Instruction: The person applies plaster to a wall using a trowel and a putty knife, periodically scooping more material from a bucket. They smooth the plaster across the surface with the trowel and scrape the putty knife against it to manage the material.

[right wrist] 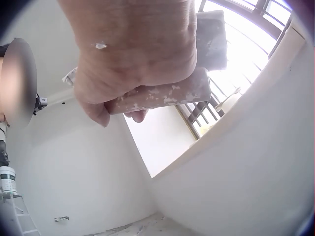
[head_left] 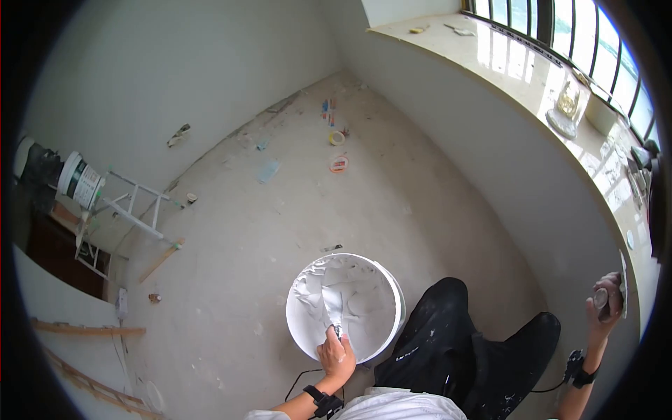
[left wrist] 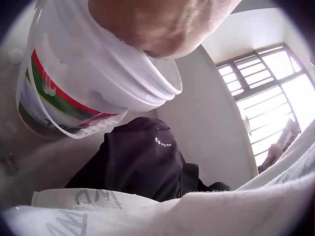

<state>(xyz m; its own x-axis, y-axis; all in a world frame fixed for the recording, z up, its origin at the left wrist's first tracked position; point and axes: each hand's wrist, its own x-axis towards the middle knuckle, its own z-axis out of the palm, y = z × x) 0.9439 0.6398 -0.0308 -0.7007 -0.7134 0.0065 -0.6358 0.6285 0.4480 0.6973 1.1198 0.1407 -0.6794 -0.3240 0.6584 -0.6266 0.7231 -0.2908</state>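
Observation:
My left hand point(head_left: 337, 358) grips the handle of a putty knife point(head_left: 333, 304) at the near side of a white bucket point(head_left: 299, 339). The knife's wide metal blade lies over the white putty point(head_left: 371, 301) inside. In the left wrist view the bucket point(left wrist: 98, 73) shows a red and green band, with the hand point(left wrist: 167, 22) above its rim. Out at the far right, my right hand point(head_left: 606, 297) holds a plastering trowel point(head_left: 624, 280) near the wall below the sill. Its worn, putty-specked handle point(right wrist: 162, 97) runs through the curled fingers in the right wrist view.
A window sill point(head_left: 518, 77) with a jar point(head_left: 565, 105) runs along the right. My bent knees point(head_left: 441, 315) are beside the bucket. Tape rolls point(head_left: 337, 138) and scraps lie on the floor ahead. A ladder point(head_left: 136, 203) and another bucket point(head_left: 80, 180) stand at left.

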